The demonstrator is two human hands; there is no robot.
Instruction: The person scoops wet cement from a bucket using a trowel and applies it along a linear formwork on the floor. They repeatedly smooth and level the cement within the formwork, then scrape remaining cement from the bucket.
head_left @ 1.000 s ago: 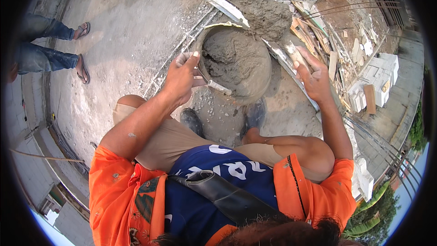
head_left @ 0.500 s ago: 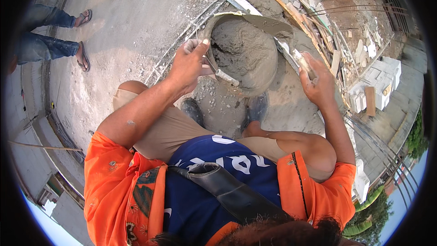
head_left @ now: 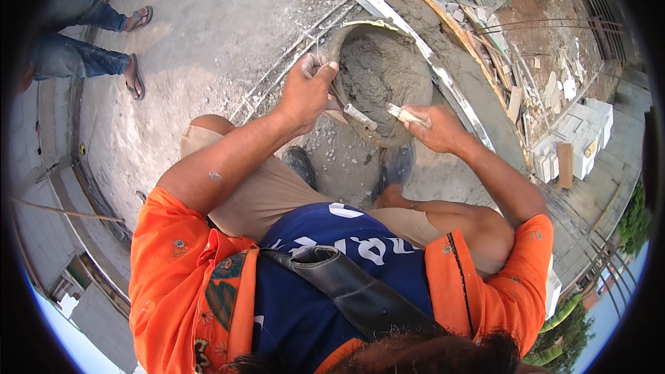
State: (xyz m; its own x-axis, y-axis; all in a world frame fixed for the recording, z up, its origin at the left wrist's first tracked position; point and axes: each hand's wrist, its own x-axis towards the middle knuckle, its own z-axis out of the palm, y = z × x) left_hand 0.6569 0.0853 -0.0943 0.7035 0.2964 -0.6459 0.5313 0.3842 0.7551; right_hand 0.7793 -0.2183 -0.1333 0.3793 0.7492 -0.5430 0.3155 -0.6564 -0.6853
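A round bucket (head_left: pixel 339 40) of wet grey mortar (head_left: pixel 377 66) stands in front of my boots. At its left side my left hand (head_left: pixel 309 90) is closed on the thin wire bucket handle, whose pale tubular grip (head_left: pixel 361 117) hangs over the near rim. My right hand (head_left: pixel 435 128) is over the near right rim, closed round the pale, mortar-crusted handle of a trowel (head_left: pixel 400 112). The handle's end points toward the mortar; I cannot make out the blade. A flat pale piece (head_left: pixel 336 109) shows just under my left hand.
A long white edge strip (head_left: pixel 443 73) curves past the bucket's far right side. Beyond it lie a timber board (head_left: pixel 443 17), scrap and stacked white blocks (head_left: pixel 578 135). A person in jeans and sandals (head_left: pixel 93 52) stands at the left. Thin rods (head_left: pixel 298 48) lie on the ground.
My right hand has swung left and nearer with the trowel, from beyond the right rim to over the bucket. The blade, seen before above the far rim, no longer shows. My left hand keeps its hold.
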